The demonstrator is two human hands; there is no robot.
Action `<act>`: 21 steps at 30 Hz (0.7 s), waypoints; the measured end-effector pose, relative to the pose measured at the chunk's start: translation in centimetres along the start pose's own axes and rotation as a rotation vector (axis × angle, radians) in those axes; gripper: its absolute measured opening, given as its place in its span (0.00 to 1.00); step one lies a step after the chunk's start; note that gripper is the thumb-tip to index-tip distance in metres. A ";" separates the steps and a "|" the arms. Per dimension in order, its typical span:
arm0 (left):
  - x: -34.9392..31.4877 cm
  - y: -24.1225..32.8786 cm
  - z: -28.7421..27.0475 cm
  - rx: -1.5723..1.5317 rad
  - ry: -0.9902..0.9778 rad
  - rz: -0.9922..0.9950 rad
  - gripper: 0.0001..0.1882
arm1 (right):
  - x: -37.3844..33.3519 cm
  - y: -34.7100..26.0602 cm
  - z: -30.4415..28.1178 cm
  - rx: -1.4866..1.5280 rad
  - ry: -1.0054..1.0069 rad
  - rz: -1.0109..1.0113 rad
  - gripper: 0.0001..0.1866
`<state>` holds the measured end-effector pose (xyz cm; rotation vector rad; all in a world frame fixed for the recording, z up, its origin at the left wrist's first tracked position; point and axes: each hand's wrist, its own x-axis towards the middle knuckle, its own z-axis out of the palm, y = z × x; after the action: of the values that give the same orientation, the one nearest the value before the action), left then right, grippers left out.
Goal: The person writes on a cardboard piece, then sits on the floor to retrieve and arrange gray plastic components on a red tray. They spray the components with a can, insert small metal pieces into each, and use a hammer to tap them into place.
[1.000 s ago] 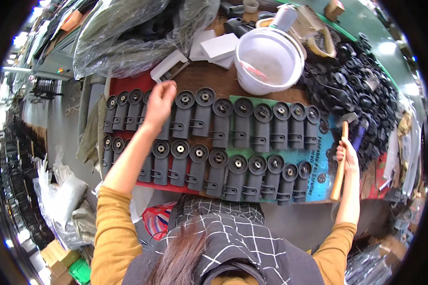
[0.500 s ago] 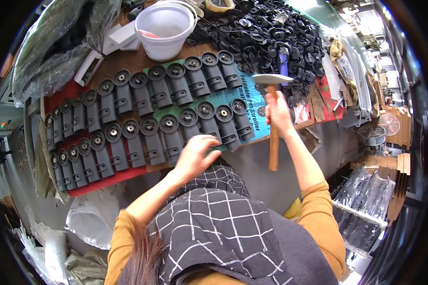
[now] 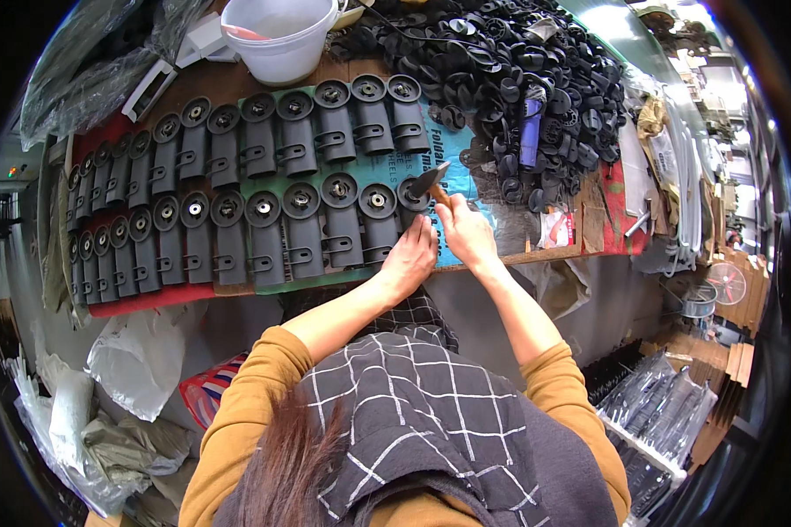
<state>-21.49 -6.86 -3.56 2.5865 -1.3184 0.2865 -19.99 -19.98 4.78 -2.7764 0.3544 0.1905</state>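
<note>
Two rows of dark grey plastic tubes with round, disc-shaped ends (image 3: pixel 339 224) lie on the bench. My left hand (image 3: pixel 411 256) is closed over the body of the last tube at the right of the near row; its fingers hide most of it. Wrapped round the wooden handle of a hammer is my right hand (image 3: pixel 468 231). The head of this hammer (image 3: pixel 430 179) is down at the round end (image 3: pixel 408 190) of that same tube, partly covering it; whether they touch I cannot tell.
Behind the rows stands a white bucket (image 3: pixel 277 44). A large heap of small black plastic parts (image 3: pixel 483 66) covers the back right, with a blue-purple tool (image 3: pixel 531 132) on it. Clear plastic bags (image 3: pixel 141 351) hang at the bench's left front. A fan (image 3: pixel 725 283) stands far right.
The hammer has come down and leftward from its raised place to the end tube. My left hand has moved right and closed on that tube. The view has shifted slightly.
</note>
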 end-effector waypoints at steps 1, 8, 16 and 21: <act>0.0 0.0 -0.1 0.072 0.009 0.066 0.23 | 0.0 0.1 -0.1 0.078 0.010 -0.018 0.17; 0.3 -0.2 -0.6 -0.012 -0.015 0.002 0.22 | 0.2 0.9 0.1 0.029 -0.071 -0.132 0.15; 0.1 0.0 -0.9 -0.081 -0.009 -0.046 0.22 | 1.1 2.0 -0.7 0.026 -0.216 -0.106 0.18; -0.3 0.1 -0.6 -0.030 0.005 -0.017 0.21 | 0.8 2.4 -0.2 0.237 0.104 -0.108 0.15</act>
<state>-21.80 -6.53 -3.07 2.5691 -1.2890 0.2673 -19.80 -22.43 4.12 -2.5673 0.2342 -0.0213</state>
